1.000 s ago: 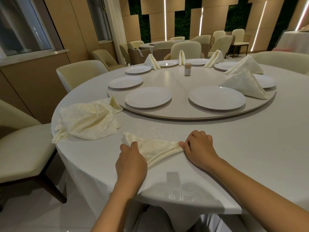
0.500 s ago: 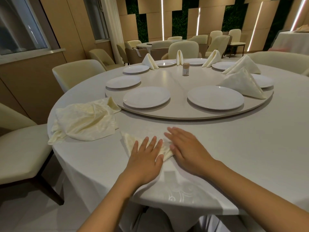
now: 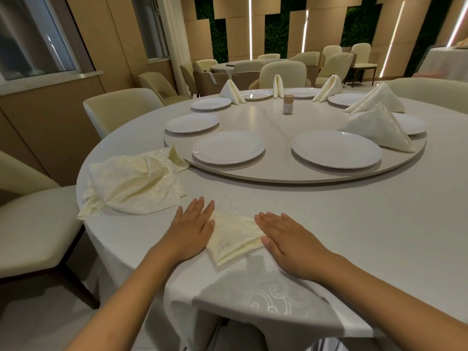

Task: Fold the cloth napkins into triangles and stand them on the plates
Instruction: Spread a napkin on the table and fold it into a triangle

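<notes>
Both hands have slid apart since half a second ago: they were overlapping on the napkin's middle, now they sit on its two ends. A second ago they were curled at its corners. My left hand (image 3: 190, 230) lies flat, fingers straight, pressing the left edge of the folded napkin (image 3: 234, 238); my right hand (image 3: 291, 240) is flat too, fingers straight, pressing the right edge. Neither grips anything.

Folded napkin sits on the bench (image 3: 329, 224) near its front edge, between the hands, pointed corner toward me. Looks like a layered triangle.

Step, as I judge it: flattening the crease after a fold. Next move probably needs a pinch on the cloth, lift, open the base so it stands, and set it on the near left plate (image 3: 228, 147) or the near right plate (image 3: 336, 149), both bare on the turntable (image 3: 278, 173). Reach is well forward, so the fold must hold in transit.

Loose napkin pile (image 3: 136, 182) waits left, still unfolded. Standing napkin (image 3: 378, 127) sits on the right, by a far plate.

Writing: none readable. Small jar (image 3: 288, 104) at centre has a label, too small to read. Tablecloth shows a scroll pattern, no text.
</notes>
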A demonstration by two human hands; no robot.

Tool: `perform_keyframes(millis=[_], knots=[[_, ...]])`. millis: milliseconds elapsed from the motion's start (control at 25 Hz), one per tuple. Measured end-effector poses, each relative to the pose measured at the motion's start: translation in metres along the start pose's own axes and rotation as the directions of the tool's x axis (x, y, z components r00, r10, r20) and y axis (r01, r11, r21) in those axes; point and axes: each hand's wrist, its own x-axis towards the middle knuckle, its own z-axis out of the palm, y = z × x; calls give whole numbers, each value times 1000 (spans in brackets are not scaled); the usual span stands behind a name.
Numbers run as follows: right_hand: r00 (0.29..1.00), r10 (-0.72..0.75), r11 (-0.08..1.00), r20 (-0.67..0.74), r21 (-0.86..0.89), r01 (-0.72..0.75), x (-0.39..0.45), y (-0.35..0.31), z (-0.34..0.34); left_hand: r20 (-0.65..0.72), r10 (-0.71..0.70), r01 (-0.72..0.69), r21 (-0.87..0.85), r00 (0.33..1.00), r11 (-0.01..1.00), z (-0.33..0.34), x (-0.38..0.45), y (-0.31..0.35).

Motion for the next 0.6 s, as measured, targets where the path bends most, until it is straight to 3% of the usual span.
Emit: perform_keyframes(millis=[80,160,240,400,480,600], knots=[[1000,-4,1000,-5,13,4,-1,-1,0,-124,84,-95,-87,989,992,0,-11,4],[1000,-4,1000,-14,24,4,0,1,2,-230,162,-225,-281,960,933,-3,-31,8],[1000,-8,999,-21,38,9,1,2,3,-185,189,-252,-428,964,868,-7,-54,14],[1000,-7,998,-22,57,8,1,4,3,-105,260,-281,-340,960,897,-1,-69,16],[998,-27,998,-58,58,30,-1,3,2,-136,267,-295,-269,954,917,-4,-67,14],[967,-132,987,-218,62,149,-4,5,2,-228,321,-367,-201,919,908,-13,-61,17]])
